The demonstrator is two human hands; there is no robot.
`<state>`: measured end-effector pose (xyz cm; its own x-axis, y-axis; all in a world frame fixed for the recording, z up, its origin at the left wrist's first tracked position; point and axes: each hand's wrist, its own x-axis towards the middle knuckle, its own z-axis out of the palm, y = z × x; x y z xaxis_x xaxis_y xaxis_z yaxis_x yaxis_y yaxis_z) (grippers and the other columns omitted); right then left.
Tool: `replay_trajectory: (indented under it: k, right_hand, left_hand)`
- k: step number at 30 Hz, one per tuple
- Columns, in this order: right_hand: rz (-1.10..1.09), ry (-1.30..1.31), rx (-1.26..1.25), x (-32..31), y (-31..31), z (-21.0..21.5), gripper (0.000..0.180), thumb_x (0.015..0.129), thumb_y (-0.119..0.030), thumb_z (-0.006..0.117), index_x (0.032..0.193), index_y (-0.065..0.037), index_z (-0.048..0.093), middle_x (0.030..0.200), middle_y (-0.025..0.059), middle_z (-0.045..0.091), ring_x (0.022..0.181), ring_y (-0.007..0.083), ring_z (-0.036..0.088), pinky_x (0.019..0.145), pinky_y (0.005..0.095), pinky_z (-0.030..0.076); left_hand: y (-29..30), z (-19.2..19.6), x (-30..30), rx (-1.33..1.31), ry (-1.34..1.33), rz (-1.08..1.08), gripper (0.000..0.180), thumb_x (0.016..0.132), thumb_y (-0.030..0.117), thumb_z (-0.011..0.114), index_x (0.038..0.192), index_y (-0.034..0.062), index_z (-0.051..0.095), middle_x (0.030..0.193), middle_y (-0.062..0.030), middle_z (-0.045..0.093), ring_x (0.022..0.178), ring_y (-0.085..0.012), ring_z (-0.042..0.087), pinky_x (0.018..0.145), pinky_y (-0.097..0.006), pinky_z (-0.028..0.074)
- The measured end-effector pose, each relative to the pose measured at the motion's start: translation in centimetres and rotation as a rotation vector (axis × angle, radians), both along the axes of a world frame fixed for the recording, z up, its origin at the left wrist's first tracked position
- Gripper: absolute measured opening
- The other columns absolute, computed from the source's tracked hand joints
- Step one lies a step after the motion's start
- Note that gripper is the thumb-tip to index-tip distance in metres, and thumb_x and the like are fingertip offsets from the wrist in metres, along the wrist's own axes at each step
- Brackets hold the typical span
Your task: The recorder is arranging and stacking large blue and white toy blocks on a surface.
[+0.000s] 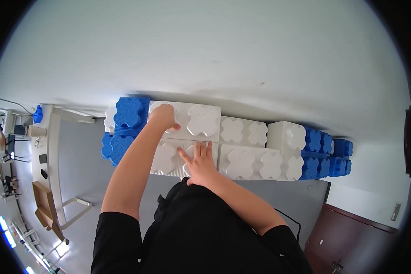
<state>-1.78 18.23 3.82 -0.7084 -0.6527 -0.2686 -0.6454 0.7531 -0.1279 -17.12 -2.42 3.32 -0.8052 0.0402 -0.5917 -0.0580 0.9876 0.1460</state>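
Note:
My left hand (163, 118) is curled like a fist on top of a far white block (182, 109), over its left stud, thumb out to the right. The fingertips are hidden beneath the hand. My right hand (201, 164) lies with spread fingers on a nearer white block (165, 157), covering part of its right stud. Both blocks carry raised, clover-shaped studs and sit side by side in a long row.
Blue studded blocks (131, 113) stand at the row's left end, others (311, 155) at its right. More white blocks (249, 162) lie between. A pale wall (242, 59) rises behind. Leftward are a white table (55, 150) and an opened cardboard box (44, 205); a dark red door (342, 237) is lower right.

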Motion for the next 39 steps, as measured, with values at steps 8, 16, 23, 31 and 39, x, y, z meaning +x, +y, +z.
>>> replay_trajectory:
  k: [8,16,23,31,39]
  right_hand:
    - [-0.051,-0.121,-0.220,-0.5,0.7,-2.1,0.089,0.061,-0.026,0.092,0.143,-0.021,0.058,0.137,0.0333,0.043,0.129,0.0507,0.044,0.117,0.0727,0.020]
    - [-0.047,-0.058,-0.364,-0.1,1.5,-2.5,0.082,0.057,-0.024,0.093,0.135,-0.023,0.064,0.134,0.0286,0.043,0.129,0.0498,0.043,0.118,0.0718,0.019]
    - [-0.032,-0.053,-0.372,0.1,2.1,-2.7,0.083,0.058,-0.030,0.095,0.136,-0.025,0.065,0.139,0.0296,0.040,0.132,0.0513,0.040,0.121,0.0689,0.017]
    - [-0.073,-0.174,-0.298,-0.1,0.9,-0.4,0.084,0.066,-0.035,0.093,0.141,-0.017,0.059,0.144,0.0315,0.038,0.139,0.0512,0.038,0.121,0.0736,0.016]
    - [0.165,-0.062,-0.214,-0.7,-7.8,-0.1,0.123,0.073,-0.055,0.088,0.167,-0.010,0.023,0.155,0.0382,0.034,0.147,0.0557,0.033,0.119,0.0738,0.022]
  left_hand:
    - [-0.1,0.4,0.4,0.015,-0.031,0.050,0.068,0.071,0.045,0.096,0.117,0.0009,0.075,0.117,-0.0187,0.076,0.113,-0.0361,0.073,0.091,-0.048,0.062]
    - [-0.3,0.2,0.0,0.024,-0.049,0.057,0.070,0.072,0.047,0.095,0.120,0.0017,0.073,0.121,-0.0181,0.074,0.116,-0.0361,0.072,0.092,-0.049,0.062]
    - [-0.3,0.1,0.4,0.034,-0.038,0.053,0.071,0.071,0.049,0.094,0.120,0.0015,0.073,0.121,-0.0177,0.075,0.115,-0.0355,0.072,0.092,-0.048,0.062]
    - [-1.0,-0.1,0.3,0.072,-0.066,0.024,0.069,0.070,0.052,0.093,0.112,-0.0005,0.076,0.111,-0.0197,0.076,0.110,-0.0356,0.074,0.090,-0.047,0.062]
    - [-0.7,-0.4,0.3,0.073,-0.076,0.035,0.068,0.071,0.051,0.092,0.110,-0.0020,0.076,0.111,-0.0200,0.077,0.108,-0.0366,0.074,0.093,-0.047,0.061]
